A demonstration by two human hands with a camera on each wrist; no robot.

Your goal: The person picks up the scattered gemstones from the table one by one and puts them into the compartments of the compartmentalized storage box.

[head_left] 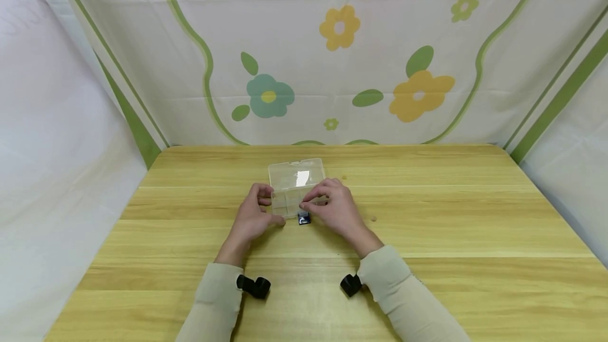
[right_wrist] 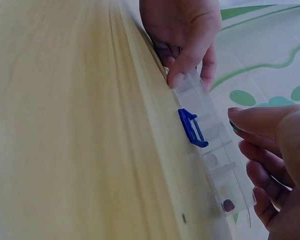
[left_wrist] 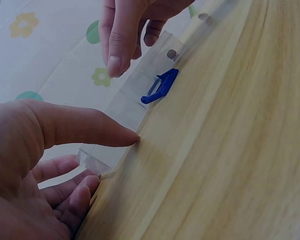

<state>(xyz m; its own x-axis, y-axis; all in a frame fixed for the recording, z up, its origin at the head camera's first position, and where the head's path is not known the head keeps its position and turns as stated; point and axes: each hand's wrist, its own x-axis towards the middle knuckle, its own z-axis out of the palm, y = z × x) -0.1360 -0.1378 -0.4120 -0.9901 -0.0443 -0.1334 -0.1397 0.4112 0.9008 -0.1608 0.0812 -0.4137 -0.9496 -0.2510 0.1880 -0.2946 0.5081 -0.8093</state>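
A clear plastic compartment box (head_left: 280, 203) lies on the table with its hinged lid (head_left: 285, 176) raised at the back. On its front hangs a blue latch (right_wrist: 191, 129). My left hand (head_left: 254, 218) holds the box's left end, thumb at the front edge and fingers bent round the side. Over the box's right half, my right hand (head_left: 334, 207) pinches a small dark green piece (right_wrist: 233, 126) between thumb and index finger; most of it is hidden. Through the box wall show a dark reddish round piece (right_wrist: 228, 205) and a pale round one (right_wrist: 210, 159).
Small pale round pieces lie on the wooden table (head_left: 427, 257), one (head_left: 373, 218) right of my right hand, another (head_left: 344, 177) further back. A flowered cloth (head_left: 304, 67) hangs behind the table. Black wrist cameras (head_left: 256, 286) sit at both sleeves.
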